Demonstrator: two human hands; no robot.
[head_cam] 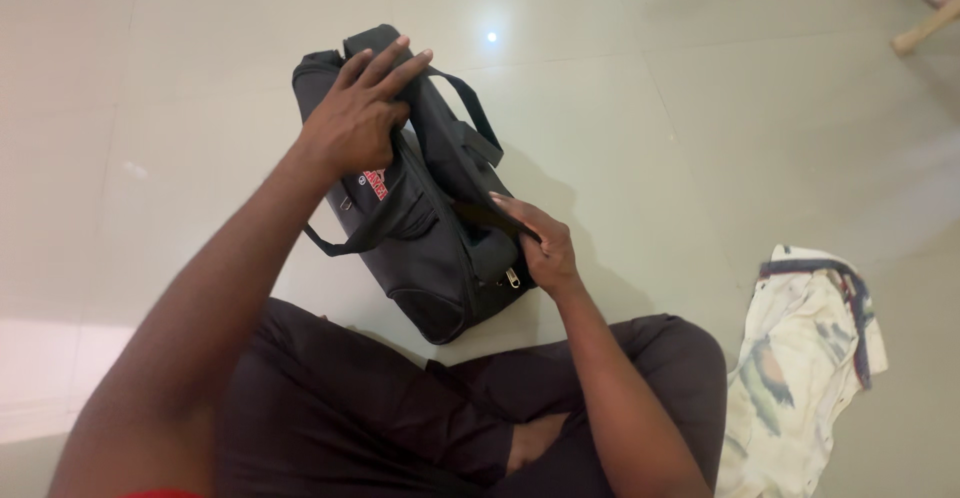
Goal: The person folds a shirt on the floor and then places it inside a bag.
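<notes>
Bare pale floor point(150, 158) tiles fill the whole left side, with open room out to that edge of the view and beyond the far end of the bag. The left hand point(358, 118) lies on the far, upper end of the black duffel bag point(440, 228), palm down, its fingers point(395, 63) close together and curled over the bag's top edge, pressing on the fabric rather than closed round anything. The bag stands on the floor straight ahead of the person's crossed legs point(400, 418), its near end just beside them, one carrying strap point(470, 108) looping off its right flank and another hanging down the left side. At the bag's near right corner the right hand point(545, 248) pinches the edge of the opening just above a small metal zip pull point(512, 278), fingers together and clamped on that edge. Right of it the floor is open as far as a crumpled patterned cloth point(800, 358), well apart from the bag. A wooden furniture leg point(925, 30) pokes in at the top right corner.
</notes>
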